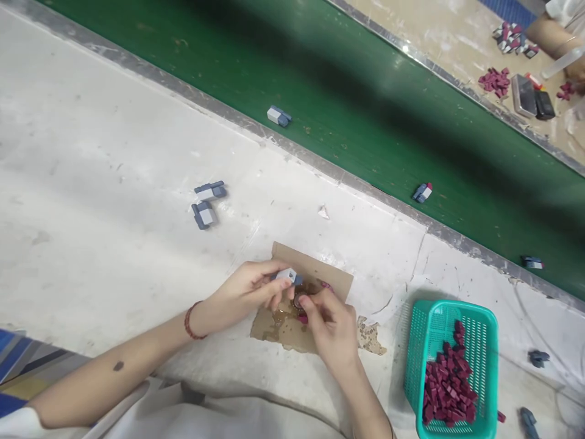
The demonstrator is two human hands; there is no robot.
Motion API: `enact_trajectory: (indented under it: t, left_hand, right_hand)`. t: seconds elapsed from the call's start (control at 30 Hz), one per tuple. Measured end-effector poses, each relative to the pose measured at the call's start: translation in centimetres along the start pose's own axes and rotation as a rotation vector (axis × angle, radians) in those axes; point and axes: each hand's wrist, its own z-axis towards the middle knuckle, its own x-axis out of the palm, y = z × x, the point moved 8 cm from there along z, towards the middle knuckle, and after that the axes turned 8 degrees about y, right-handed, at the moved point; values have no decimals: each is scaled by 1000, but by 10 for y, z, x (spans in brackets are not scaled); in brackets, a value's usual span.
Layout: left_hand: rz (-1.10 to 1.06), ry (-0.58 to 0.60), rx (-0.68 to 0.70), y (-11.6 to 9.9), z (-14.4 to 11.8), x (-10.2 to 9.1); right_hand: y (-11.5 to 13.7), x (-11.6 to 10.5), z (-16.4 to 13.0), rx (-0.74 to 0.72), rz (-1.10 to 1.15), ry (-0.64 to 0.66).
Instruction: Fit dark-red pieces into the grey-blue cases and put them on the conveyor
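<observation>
1. Take the cardboard sheet [315, 268] as your landmark: a flat brown rectangle, stained and glossy with glue in its lower part, lying on the scuffed white bench [91, 183].
2. Well to the left of the cardboard and a little beyond it, two blue-and-white blocks [208, 204] lie side by side on the bench, boxy and hard-edged.
3. Your left hand [249, 289], with a red cord at the wrist, comes over the cardboard's left edge. Its fingertips are pinched around a small grey-blue and white piece [287, 275], held just above the sheet.
4. Your right hand [331, 326] rests over the middle of the cardboard, fingers curled tight on a small dark red part [302, 317] at the sticky patch. The fingers hide most of it.
5. Beyond the cardboard, past a grey metal edge, runs the smooth green belt [320, 79], carrying several separate blue-and-white pieces [278, 116].
6. Right of the cardboard stands a teal plastic basket [414, 341] with perforated walls, holding a heap of dark red blocks [448, 387].
7. Far beyond the belt, at the upper right, another person's forearm [548, 36] lies by more red and blue pieces.
</observation>
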Motion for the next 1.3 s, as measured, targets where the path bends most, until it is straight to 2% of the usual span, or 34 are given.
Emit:
enact_trajectory:
  t: [0.1, 0.23, 0.4, 0.77, 0.9, 0.97, 1.1, 1.17, 1.3]
  left_hand:
    - [310, -19, 165, -13, -2, 3]
    - [540, 65, 355, -18, -4, 17]
    - [651, 123, 400, -11, -4, 26]
    - [792, 85, 480, -16, -7, 33]
    - [839, 51, 526, -19, -8, 34]
    - [850, 42, 546, -23, -10, 35]
    - [828, 29, 587, -35, -14, 37]
    - [814, 36, 587, -41, -14, 39]
    - [815, 91, 556, -45, -10, 44]
  right_hand:
    - [-11, -11, -2, 134, 354, -98]
    - [-13, -13, -2, 138, 598, -138]
    - [-12, -7, -2, 126, 656, -137]
    - [-8, 9, -1, 127, 643, -103]
    - [-8, 10, -3, 109, 567, -121]
    - [-6, 6, -5, 75, 451, -125]
    - [17, -11, -9, -166, -19, -170]
    - [29, -13, -12, -288, -210, -172]
    - [34, -9, -13, -353, -276, -161]
